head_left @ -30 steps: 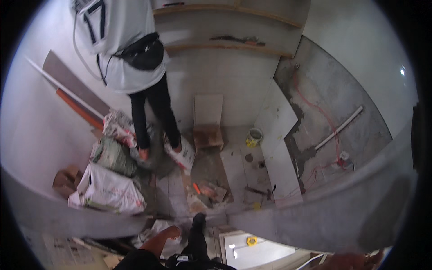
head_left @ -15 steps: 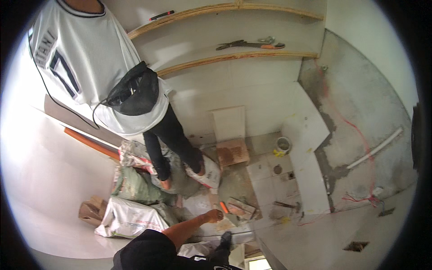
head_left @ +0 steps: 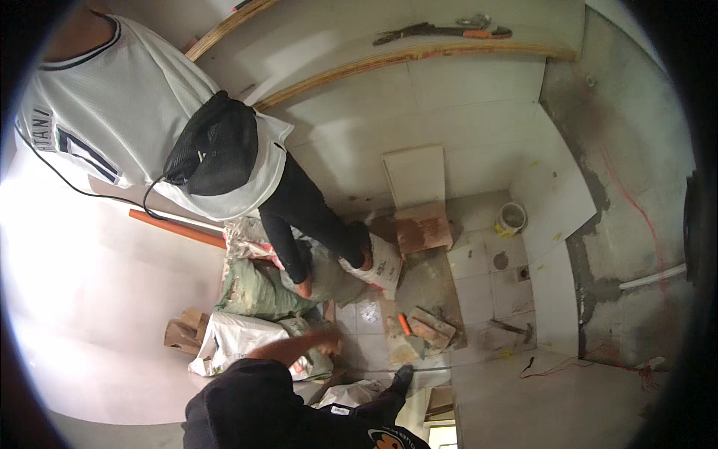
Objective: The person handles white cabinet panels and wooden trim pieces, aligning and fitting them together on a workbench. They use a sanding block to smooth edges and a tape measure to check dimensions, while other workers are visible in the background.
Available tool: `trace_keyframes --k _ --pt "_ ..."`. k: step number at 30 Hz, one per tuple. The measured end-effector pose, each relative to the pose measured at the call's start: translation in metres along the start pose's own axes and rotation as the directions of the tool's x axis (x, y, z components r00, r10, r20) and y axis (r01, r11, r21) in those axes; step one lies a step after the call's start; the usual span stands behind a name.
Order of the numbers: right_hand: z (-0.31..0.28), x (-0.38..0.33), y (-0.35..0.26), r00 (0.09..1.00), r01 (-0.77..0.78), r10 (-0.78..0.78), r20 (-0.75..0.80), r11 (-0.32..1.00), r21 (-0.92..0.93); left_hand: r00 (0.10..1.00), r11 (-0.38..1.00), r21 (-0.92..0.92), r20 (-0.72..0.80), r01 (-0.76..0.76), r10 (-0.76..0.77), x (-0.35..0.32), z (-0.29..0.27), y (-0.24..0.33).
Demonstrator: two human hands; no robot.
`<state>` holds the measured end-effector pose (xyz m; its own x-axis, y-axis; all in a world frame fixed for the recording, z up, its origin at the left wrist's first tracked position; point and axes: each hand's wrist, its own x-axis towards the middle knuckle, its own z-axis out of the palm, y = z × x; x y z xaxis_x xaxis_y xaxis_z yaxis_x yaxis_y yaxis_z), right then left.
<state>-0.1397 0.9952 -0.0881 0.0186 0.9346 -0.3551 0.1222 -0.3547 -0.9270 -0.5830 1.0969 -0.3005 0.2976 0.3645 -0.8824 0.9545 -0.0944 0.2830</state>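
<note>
1. Head view: your left arm, in a black sleeve, reaches down from the lower edge toward the floor.
2. Your left hand (head_left: 327, 340) sits low over the white sack (head_left: 235, 343), at its upper right corner and next to the floor tiles (head_left: 366, 318). You cannot tell how far the fingers are spread or whether they grip anything; the hand is small and blurred.
3. Your right hand is out of view.
4. The white sack lies on the floor at lower left, just beside a green sack (head_left: 258, 293) above it and a piece of cardboard (head_left: 183, 331) to its left.
5. A second person (head_left: 134, 127) in a white sleeveless jersey stands at upper left with a black pouch (head_left: 215, 153) at the waist. One of that person's feet rests on the sacks; the other is on a white bag (head_left: 381, 266).
6. An orange pipe (head_left: 176, 227) lies along the left wall behind that person.
7. A brick (head_left: 422, 232) lies against the back wall below a leaning white tile (head_left: 415, 174).
8. A small bucket (head_left: 511, 218) stands to the right of the brick.
9. An orange-handled tool (head_left: 404, 324) lies mid-floor beside rubble (head_left: 431, 327).
10. Tools (head_left: 441, 31) lie on the wooden shelf (head_left: 419, 54) at the top.
11. A white surface (head_left: 538, 404) fills the lower right, with a dark cable (head_left: 550, 365) on its edge.
</note>
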Motion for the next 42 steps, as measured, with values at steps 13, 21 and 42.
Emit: trace_keyframes --k 13,21,42 --pt "0.025 0.034 -0.072 0.991 0.044 -0.054 -0.126 0.996 -0.077 -0.785 0.994 -0.087 -0.62 0.066 -0.003 -0.408 -0.773 0.162" --pt "0.035 0.063 -0.091 0.987 0.057 -0.068 -0.147 0.996 -0.072 -0.341 0.784 -0.454 -0.882 0.424 -0.326 -0.457 -0.896 -0.006" --pt "0.064 0.116 -0.098 0.978 0.002 -0.014 -0.206 0.998 -0.056 0.067 0.523 -0.066 -0.971 0.85 -0.23 -0.52 -0.949 -0.133"
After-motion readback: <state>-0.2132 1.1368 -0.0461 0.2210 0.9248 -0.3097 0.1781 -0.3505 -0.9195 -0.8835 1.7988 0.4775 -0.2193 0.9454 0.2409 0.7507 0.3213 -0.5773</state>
